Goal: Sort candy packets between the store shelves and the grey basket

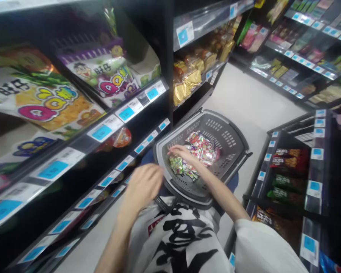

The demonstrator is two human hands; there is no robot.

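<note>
A grey plastic shopping basket (230,132) hangs in front of me with several colourful snack packets (203,148) inside. My right hand (182,153) reaches into the basket, its fingers resting on a green packet (180,167); the fingers look loosely extended. My left hand (143,185) hovers at the basket's near left rim, blurred by motion, its back toward me and fingers curled under. I cannot see whether it holds anything.
Black shop shelves with blue price tags (102,132) line the left, holding big QQ candy bags (45,102). Gold-wrapped packs (187,81) sit further along. Another shelf unit with dark snack packs (290,159) stands at right. A pale floor aisle (244,98) runs ahead.
</note>
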